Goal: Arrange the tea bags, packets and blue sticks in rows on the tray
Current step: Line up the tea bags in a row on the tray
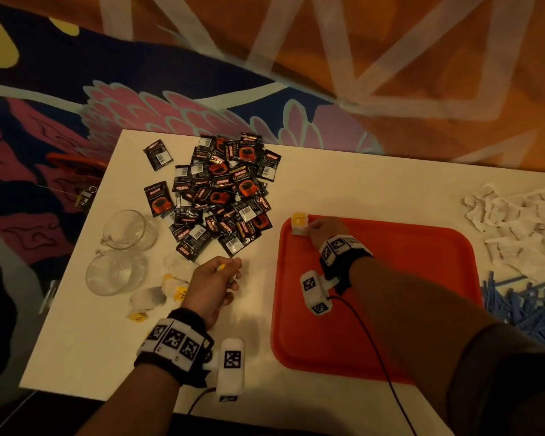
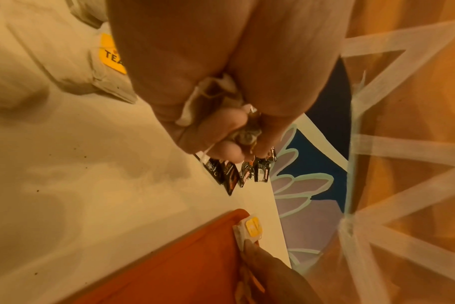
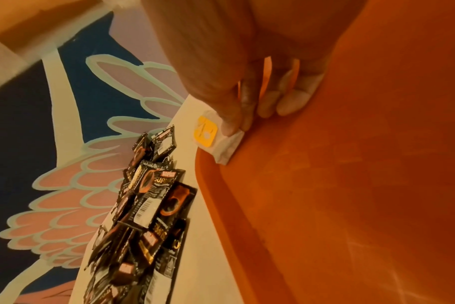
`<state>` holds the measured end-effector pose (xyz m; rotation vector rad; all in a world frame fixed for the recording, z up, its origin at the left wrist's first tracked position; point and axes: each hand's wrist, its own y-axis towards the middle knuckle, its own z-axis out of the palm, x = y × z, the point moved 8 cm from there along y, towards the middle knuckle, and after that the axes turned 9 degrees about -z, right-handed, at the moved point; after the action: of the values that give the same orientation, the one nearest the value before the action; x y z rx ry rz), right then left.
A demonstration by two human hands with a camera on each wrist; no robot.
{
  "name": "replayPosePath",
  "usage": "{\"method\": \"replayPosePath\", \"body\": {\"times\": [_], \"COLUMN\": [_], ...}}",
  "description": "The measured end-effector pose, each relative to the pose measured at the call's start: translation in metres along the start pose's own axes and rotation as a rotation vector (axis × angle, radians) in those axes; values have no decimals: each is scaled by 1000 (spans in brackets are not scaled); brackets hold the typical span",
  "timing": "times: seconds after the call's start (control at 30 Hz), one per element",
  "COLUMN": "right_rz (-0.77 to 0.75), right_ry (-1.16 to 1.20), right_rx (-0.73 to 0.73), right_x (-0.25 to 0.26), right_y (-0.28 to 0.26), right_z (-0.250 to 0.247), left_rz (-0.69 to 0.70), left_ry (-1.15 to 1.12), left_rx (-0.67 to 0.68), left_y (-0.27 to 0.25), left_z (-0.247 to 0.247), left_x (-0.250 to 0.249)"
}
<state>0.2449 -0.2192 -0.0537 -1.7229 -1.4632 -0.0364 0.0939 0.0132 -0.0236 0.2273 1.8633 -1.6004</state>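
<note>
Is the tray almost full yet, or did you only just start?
Only just started. The right hand is pinching the first tea bag at the far left corner of the red tray. The left hand holds another tea bag. Still waiting on the table: more tea bags, black packets, white packets and blue sticks.

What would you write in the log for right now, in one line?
right hand: sets tea bag at far-left corner of red tray | left hand: grips another tea bag | packets, blue sticks: off tray
</note>
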Motion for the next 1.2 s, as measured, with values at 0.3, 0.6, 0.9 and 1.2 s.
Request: {"method": "replayPosePath", "body": {"times": [0.3, 0.6, 0.9, 1.2], "right_rz": [70, -614, -529, -459], "right_ry": [219, 280, 380, 483], "right_rx": [-81, 47, 152, 265], "right_x": [-16, 51, 37, 20], "right_y": [-5, -82, -125, -141], "right_z": [-5, -28, -48, -54], "left_rz": [-49, -64, 84, 116], "left_ry": [-41, -103, 35, 194], "left_rx": [90, 196, 264, 343], "left_y": [-8, -27, -58, -74], "left_z": [21, 73, 125, 148], "left_x": [-3, -21, -40, -34]}}
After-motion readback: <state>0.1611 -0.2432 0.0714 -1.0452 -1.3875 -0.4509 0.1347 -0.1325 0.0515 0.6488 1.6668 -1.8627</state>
